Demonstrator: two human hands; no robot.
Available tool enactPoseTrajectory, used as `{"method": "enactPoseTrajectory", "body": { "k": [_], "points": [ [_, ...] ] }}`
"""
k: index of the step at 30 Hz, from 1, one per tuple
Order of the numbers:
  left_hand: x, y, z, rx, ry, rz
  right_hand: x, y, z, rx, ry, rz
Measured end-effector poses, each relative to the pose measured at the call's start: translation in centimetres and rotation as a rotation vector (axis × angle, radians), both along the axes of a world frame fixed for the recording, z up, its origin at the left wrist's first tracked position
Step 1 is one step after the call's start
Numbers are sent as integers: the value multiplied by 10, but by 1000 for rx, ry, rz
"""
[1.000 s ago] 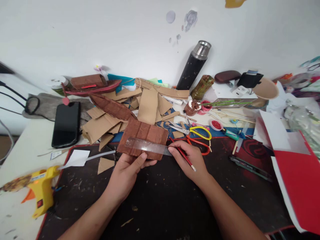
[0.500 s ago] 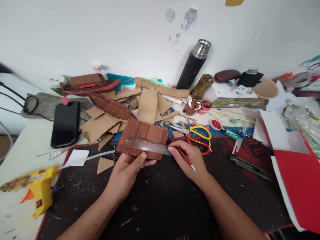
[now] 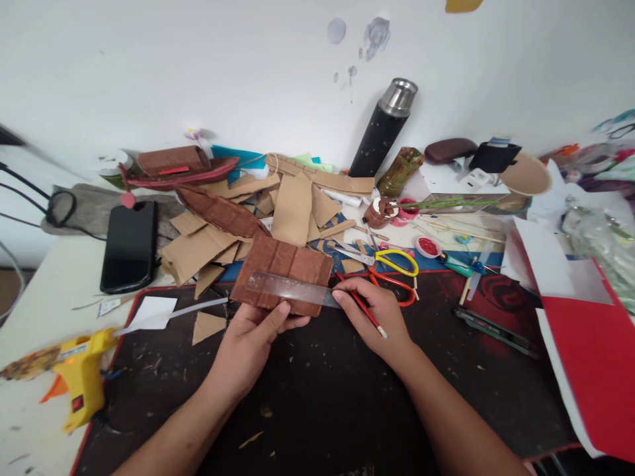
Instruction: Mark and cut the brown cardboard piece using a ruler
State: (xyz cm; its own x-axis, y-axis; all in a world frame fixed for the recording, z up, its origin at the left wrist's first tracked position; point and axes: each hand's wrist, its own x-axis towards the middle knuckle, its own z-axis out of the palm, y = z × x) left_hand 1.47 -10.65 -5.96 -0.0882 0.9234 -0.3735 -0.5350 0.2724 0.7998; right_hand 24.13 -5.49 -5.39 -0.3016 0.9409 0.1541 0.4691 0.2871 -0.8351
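A brown-painted piece of cardboard (image 3: 288, 258) is held up over the dark mat by my left hand (image 3: 255, 337), its thumb on the near edge and the fingers beneath. Across the cardboard's front part lies a clear ruler (image 3: 282, 289), with the left thumb at its lower edge. My right hand (image 3: 380, 317) pinches the ruler's right end. A red pencil (image 3: 366, 311) is also tucked in the right hand, its eraser end pointing toward me. Just beyond that hand lie scissors (image 3: 397, 261) with yellow and red handles.
Cardboard scraps (image 3: 292, 211) are heaped behind, beside a brown boat-shaped piece (image 3: 218, 210) and a model boat (image 3: 183, 172). A yellow glue gun (image 3: 84, 370) and a phone (image 3: 129, 248) lie left. Right are a utility knife (image 3: 496, 330) and red paper (image 3: 590, 370). A black flask (image 3: 381, 129) leans on the wall.
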Motion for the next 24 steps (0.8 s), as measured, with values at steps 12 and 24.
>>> {"method": "enactPoseTrajectory", "body": {
  "k": [12, 24],
  "points": [
    [-5, 9, 6, -12, -137, 76, 3, -4, 5, 42, 53, -63],
    [-14, 16, 9, -2, -170, 225, 37, -13, 12, 14, -68, -33]
  ]
}}
